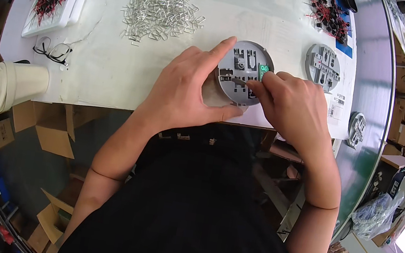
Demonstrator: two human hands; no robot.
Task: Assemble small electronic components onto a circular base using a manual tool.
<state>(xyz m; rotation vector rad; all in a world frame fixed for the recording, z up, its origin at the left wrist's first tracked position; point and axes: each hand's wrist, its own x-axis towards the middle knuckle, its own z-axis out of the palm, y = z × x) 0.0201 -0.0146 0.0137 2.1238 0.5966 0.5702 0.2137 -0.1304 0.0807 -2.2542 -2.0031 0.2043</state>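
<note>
A round grey plastic housing [240,94] with moulded slots and dark fittings sits near the table's front edge. My left hand [184,83] curves around its left side, thumb on the near rim and index finger at the far rim. My right hand [292,101] is closed over the housing's right side. A thin, dark, pointed tool [239,82] sticks out from its pinched fingers toward the housing's middle; most of the tool is hidden. Against the right hand's fingers shows a small green circuit board [263,71]; I cannot tell whether the fingers touch it.
A pile of small metal clips [163,11] lies at the middle left. Black parts with red wires fill a white tray [75,11]; more wired parts [331,14] lie far right. Other grey housings [322,67] sit to the right. Glasses [53,50] and a white bin [25,83] are at left.
</note>
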